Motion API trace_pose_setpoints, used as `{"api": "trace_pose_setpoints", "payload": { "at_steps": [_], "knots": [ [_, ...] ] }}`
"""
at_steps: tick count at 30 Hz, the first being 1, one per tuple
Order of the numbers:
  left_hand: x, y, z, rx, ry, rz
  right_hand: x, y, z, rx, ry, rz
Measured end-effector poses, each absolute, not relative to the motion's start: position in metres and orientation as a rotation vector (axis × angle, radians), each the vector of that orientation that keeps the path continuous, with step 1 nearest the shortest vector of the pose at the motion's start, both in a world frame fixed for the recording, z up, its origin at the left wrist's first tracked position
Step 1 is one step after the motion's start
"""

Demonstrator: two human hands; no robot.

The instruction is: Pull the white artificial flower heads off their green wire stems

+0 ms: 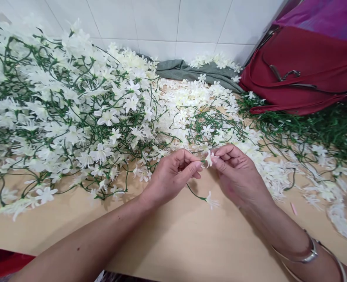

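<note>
Over the table's middle, my left hand [173, 174] is closed in a pinch on the thin green stem of an artificial flower. A small white blossom [209, 159] on that stem sits between my two hands. My right hand [239, 174] pinches the blossom's petals from the other side, fingertips pressed together. Below the hands, a second white blossom [211, 201] hangs on a curved green stem that runs up behind my left fingers. Where that stem ends is hidden. Bracelets [307, 254] circle my right wrist.
A big heap of stemmed white flowers [73, 117] fills the left side. Loose petals [188, 98] spread behind my hands. Green stems [311, 121] lie at right beneath a red bag [305, 70]. Grey cloth [173, 70] lies along the tiled wall [156, 19].
</note>
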State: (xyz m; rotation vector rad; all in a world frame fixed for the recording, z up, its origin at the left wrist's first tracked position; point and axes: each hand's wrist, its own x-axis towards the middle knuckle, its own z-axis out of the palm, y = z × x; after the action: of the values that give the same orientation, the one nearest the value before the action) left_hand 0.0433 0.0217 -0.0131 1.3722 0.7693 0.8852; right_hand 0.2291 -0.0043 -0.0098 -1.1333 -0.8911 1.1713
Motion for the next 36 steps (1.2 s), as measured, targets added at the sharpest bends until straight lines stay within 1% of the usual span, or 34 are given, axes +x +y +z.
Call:
{"api": "trace_pose_setpoints", "payload": {
  "at_steps": [4,10,27,36],
  "knots": [
    [0.043,0.023,-0.011,1.343,0.749,0.892,0.230,-0.004,-0.007,-1.105,-0.801,1.211],
    [0.043,0.023,-0.010,1.350,0.749,0.873,0.228,-0.004,-0.006,-1.105,-0.881,1.201],
    [0.045,0.019,-0.013,1.456,0.835,0.882,0.224,-0.011,-0.012,-1.189,-1.074,0.979],
    [0.046,0.015,-0.009,1.470,0.865,0.900,0.218,-0.011,-0.013,-1.204,-1.081,0.952]
  ]
}}
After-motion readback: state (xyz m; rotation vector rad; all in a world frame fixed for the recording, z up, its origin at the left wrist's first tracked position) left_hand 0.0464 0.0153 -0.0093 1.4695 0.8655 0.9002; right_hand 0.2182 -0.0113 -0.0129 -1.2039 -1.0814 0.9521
